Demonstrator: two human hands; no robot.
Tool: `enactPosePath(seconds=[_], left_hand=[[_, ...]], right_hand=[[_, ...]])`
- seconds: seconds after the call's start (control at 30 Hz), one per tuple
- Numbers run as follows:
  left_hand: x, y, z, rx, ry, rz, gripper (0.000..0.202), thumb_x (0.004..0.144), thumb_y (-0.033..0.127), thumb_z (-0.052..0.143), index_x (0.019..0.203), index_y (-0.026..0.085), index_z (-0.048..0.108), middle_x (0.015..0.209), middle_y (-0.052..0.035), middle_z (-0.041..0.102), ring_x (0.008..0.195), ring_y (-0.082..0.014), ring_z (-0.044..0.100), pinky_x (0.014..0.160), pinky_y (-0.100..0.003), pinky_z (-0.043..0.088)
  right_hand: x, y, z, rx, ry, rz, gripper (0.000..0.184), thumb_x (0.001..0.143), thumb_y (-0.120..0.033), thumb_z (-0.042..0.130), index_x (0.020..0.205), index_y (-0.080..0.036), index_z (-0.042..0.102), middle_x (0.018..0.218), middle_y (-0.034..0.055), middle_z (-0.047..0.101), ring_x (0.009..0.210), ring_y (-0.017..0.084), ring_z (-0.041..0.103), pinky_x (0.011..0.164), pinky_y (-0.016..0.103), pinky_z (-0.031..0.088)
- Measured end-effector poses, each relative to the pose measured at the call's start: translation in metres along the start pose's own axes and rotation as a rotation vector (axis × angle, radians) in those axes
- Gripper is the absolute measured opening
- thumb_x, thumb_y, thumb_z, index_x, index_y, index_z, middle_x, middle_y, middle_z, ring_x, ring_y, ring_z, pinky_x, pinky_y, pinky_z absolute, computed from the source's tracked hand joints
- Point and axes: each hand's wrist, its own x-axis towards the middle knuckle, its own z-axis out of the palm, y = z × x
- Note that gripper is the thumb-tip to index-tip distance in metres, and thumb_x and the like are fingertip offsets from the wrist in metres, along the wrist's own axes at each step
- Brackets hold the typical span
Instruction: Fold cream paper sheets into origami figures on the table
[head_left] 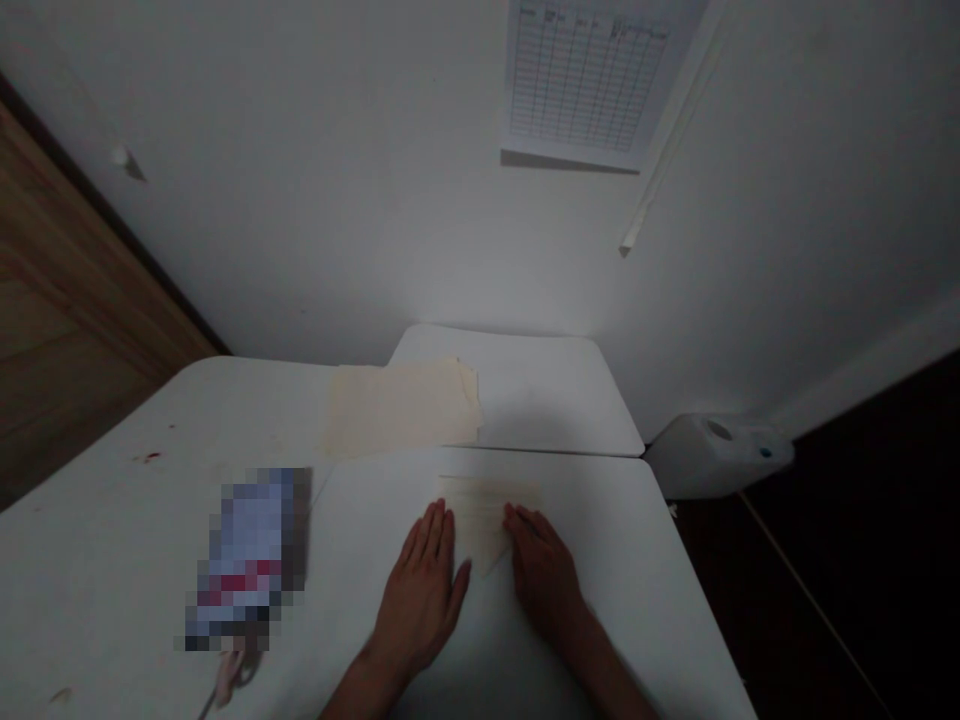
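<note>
A thin pale cream sheet [484, 515] lies on the white table [600, 520], its near side narrowing to a point. My left hand [420, 605] rests flat at the sheet's left edge, with the fingers spread and the fingertips at or just over the edge. My right hand [544, 575] lies at the right edge, its fingertips on the sheet. Neither hand grips anything. Behind them, a larger stack of similar cream sheets [401, 410] lies across the join between tables.
A pixelated packet [247, 555] lies to my left, with a pale item [229, 680] at its near end. A small red mark [148, 457] stains the tabletop. A second white table [525, 390] meets the wall. A white container [712, 455] sits beyond the right edge, above a dark floor [817, 590].
</note>
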Motion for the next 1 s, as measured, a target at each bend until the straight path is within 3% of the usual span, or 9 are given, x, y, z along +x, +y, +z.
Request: enactPosePath(seconds=[0.2,0.4,0.57,0.67,0.77,0.87,1.0], left_hand=[[0.000,-0.003,-0.006,0.010,-0.006,0.011,0.064,0.094,0.042,0.042,0.147,0.009,0.029,0.150,-0.0190,0.034,0.140,-0.0303,0.030,0.110,-0.048,0.035],[0.007,-0.014,-0.006,-0.063,0.015,-0.004,0.048,0.096,0.039,0.041,0.132,0.010,0.051,0.139,-0.0173,0.051,0.131,-0.0301,0.045,0.104,-0.048,0.043],[0.028,-0.038,-0.013,-0.221,0.019,0.012,0.029,0.097,0.030,0.041,0.108,0.019,0.066,0.119,-0.0089,0.066,0.109,-0.0243,0.060,0.098,-0.044,0.048],[0.044,-0.051,-0.019,-0.290,0.086,-0.006,0.027,0.095,0.032,0.047,0.113,0.020,0.063,0.114,-0.0090,0.067,0.109,-0.0251,0.059,0.097,-0.047,0.047],[0.061,-0.059,-0.023,-0.360,0.061,0.008,0.035,0.093,0.035,0.051,0.124,0.021,0.056,0.128,-0.0098,0.059,0.117,-0.0252,0.054,0.100,-0.046,0.045],[0.073,-0.064,-0.022,-0.405,-0.040,0.028,0.048,0.087,0.034,0.058,0.131,0.019,0.049,0.130,-0.0110,0.058,0.119,-0.0251,0.054,0.101,-0.044,0.045],[0.077,-0.071,-0.015,-0.392,-0.147,0.029,0.056,0.077,0.029,0.066,0.130,0.022,0.051,0.129,-0.0105,0.059,0.120,-0.0276,0.053,0.101,-0.046,0.043]], right_hand=[[-0.013,0.015,-0.010,-0.001,0.043,0.087,0.050,0.088,-0.006,0.037,0.136,-0.017,0.049,0.132,0.0094,0.058,0.125,0.023,0.050,0.106,0.046,0.043],[-0.018,0.022,-0.013,-0.024,0.093,0.136,0.041,0.092,-0.014,0.040,0.131,-0.017,0.053,0.129,0.0104,0.059,0.124,0.025,0.050,0.103,0.046,0.045],[-0.002,0.029,-0.021,0.006,0.122,0.141,0.030,0.093,-0.016,0.043,0.119,-0.016,0.060,0.107,0.0104,0.068,0.106,0.023,0.059,0.092,0.040,0.051],[0.019,0.033,-0.031,0.039,0.139,0.108,0.024,0.093,-0.018,0.046,0.111,-0.017,0.062,0.111,0.0101,0.067,0.104,0.023,0.059,0.093,0.041,0.049],[0.039,0.037,-0.038,0.087,0.077,0.073,0.028,0.090,-0.024,0.056,0.117,-0.018,0.060,0.122,0.0102,0.062,0.114,0.023,0.054,0.098,0.041,0.046],[0.055,0.041,-0.039,0.097,-0.061,0.037,0.047,0.083,-0.029,0.066,0.127,-0.020,0.055,0.126,0.0097,0.060,0.118,0.025,0.052,0.100,0.043,0.044],[0.064,0.043,-0.036,0.097,-0.182,0.015,0.055,0.076,-0.028,0.073,0.128,-0.023,0.055,0.122,0.0076,0.063,0.114,0.026,0.055,0.100,0.041,0.042]])
